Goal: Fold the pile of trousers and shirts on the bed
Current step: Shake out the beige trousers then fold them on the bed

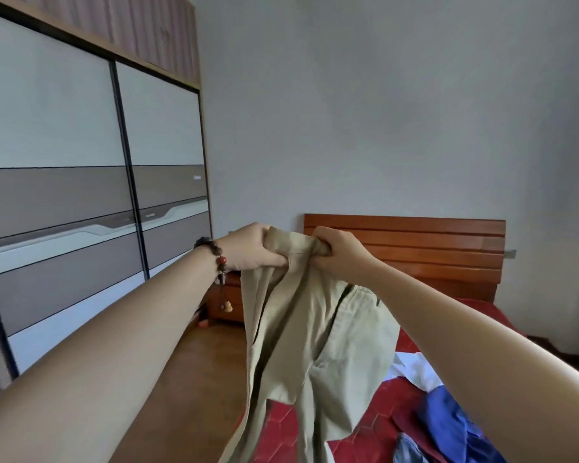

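Note:
I hold a pair of beige trousers (315,329) up in the air in front of me, by the waistband. My left hand (251,247) grips the left end of the waistband; a beaded bracelet is on that wrist. My right hand (336,252) grips the waistband a short way to the right, fingers curled into the cloth. The legs hang down past the frame's bottom edge. On the red bed cover (385,409) at the lower right lies a pile with a white garment (415,369) and a blue garment (448,419).
A wooden headboard (415,242) stands against the grey wall. A tall sliding-door wardrobe (81,195) fills the left side. Between wardrobe and bed runs a strip of wooden floor (198,379), with a small wooden nightstand (226,302) at its far end.

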`<action>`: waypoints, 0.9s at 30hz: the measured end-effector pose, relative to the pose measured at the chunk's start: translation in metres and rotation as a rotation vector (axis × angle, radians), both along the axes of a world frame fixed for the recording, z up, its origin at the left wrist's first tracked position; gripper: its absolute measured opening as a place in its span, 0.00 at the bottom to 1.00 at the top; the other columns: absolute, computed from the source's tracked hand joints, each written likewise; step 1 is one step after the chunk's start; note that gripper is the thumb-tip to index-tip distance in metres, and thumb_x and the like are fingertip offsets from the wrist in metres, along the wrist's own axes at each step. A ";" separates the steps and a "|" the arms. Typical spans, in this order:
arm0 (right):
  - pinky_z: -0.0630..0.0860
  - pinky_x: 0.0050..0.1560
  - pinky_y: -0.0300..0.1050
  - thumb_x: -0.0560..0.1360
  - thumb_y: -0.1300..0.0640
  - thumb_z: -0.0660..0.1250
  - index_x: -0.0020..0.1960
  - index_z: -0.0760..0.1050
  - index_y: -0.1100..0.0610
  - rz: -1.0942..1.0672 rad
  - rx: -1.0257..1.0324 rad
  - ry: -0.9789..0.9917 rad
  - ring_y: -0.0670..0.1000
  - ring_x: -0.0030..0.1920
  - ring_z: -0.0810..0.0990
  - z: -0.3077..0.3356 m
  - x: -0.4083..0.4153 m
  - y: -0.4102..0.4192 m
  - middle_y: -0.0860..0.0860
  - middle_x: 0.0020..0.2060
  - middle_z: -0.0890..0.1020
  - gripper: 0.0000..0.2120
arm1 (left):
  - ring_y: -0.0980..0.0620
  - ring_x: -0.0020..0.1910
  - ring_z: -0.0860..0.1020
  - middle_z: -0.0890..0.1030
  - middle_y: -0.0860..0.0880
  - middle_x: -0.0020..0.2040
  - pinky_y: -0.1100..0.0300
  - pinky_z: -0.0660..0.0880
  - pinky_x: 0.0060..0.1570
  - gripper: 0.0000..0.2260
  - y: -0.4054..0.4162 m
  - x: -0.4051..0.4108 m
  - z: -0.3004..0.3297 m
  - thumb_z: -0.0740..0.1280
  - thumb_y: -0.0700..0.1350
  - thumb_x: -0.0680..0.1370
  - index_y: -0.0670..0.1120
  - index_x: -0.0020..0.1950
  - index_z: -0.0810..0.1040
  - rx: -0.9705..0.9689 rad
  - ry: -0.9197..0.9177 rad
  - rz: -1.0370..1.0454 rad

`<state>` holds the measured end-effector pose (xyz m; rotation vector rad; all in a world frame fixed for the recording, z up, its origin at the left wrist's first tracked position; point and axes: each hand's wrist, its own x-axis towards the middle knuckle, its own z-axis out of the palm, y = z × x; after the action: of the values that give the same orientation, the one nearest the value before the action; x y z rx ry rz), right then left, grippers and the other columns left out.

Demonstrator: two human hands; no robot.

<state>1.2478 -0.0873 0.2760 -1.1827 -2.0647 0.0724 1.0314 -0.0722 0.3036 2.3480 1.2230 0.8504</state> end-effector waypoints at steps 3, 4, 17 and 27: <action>0.66 0.36 0.42 0.68 0.52 0.76 0.48 0.74 0.55 -0.005 -0.087 -0.010 0.47 0.35 0.71 0.003 0.012 -0.001 0.48 0.35 0.76 0.15 | 0.60 0.35 0.78 0.82 0.52 0.35 0.66 0.71 0.37 0.04 0.003 0.000 0.011 0.74 0.37 0.69 0.43 0.41 0.80 0.146 -0.040 0.093; 0.67 0.35 0.40 0.66 0.49 0.78 0.49 0.74 0.53 -0.011 -0.157 0.001 0.45 0.34 0.71 0.003 0.019 -0.001 0.46 0.35 0.76 0.18 | 0.55 0.38 0.79 0.83 0.48 0.38 0.62 0.73 0.40 0.05 0.004 -0.001 0.015 0.73 0.36 0.69 0.41 0.43 0.81 0.176 -0.063 0.102; 0.74 0.40 0.39 0.66 0.49 0.76 0.45 0.78 0.49 -0.153 -0.511 -0.264 0.47 0.41 0.78 -0.086 0.125 -0.008 0.44 0.39 0.81 0.11 | 0.71 0.34 0.75 0.79 0.58 0.36 0.77 0.68 0.36 0.18 0.014 0.016 0.021 0.66 0.30 0.73 0.54 0.38 0.78 0.282 -0.296 0.095; 0.74 0.33 0.45 0.67 0.63 0.74 0.35 0.79 0.54 -0.394 -0.347 0.200 0.50 0.31 0.75 -0.072 0.196 -0.017 0.50 0.28 0.79 0.07 | 0.55 0.42 0.76 0.79 0.50 0.40 0.60 0.71 0.47 0.17 0.025 -0.006 0.014 0.62 0.27 0.74 0.49 0.43 0.78 0.033 -0.363 0.047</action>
<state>1.4435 -0.1039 0.2044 -1.7007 -1.6539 0.3565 1.0255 -0.0475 0.3179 2.0732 1.1192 1.2543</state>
